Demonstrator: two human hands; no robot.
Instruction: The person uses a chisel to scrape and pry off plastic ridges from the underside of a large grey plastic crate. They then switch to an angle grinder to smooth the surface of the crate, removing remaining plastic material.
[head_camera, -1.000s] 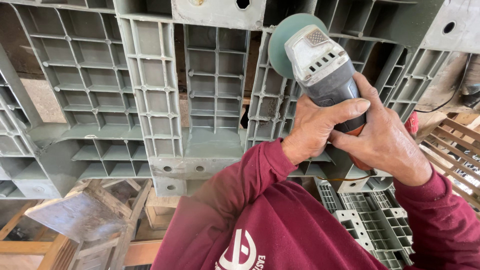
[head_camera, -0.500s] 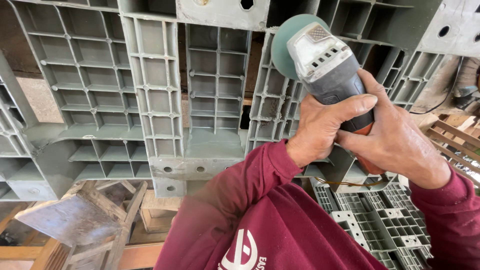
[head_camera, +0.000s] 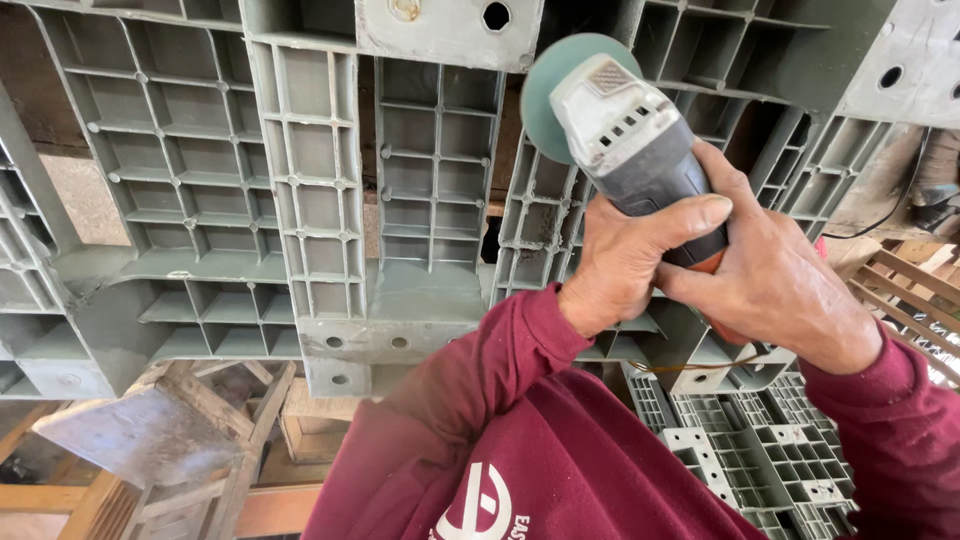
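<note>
- Head view looks at both hands wrapped around a grey angle grinder (head_camera: 640, 160), raised in front of a large grey plastic panel (head_camera: 330, 200) with a ribbed grid of cells.
- The left hand (head_camera: 630, 260) is closed around the grinder's body from the left, thumb lying across the dark housing.
- The right hand (head_camera: 775, 285) is closed on the rear of the grinder from the right, fingers curled over the back end near an orange part.
- A green round disc (head_camera: 545, 95) sits at the grinder's head, close against the panel's ribs; whether it touches them cannot be told.
- Maroon sleeves (head_camera: 480, 400) cover both arms.
- Low at right lies another grey ribbed plastic piece (head_camera: 770, 460).
- Low at left are wooden frames (head_camera: 200, 440) and planks.
- At the right edge are wooden slats (head_camera: 925, 300) and a dark cable (head_camera: 880, 225).
</note>
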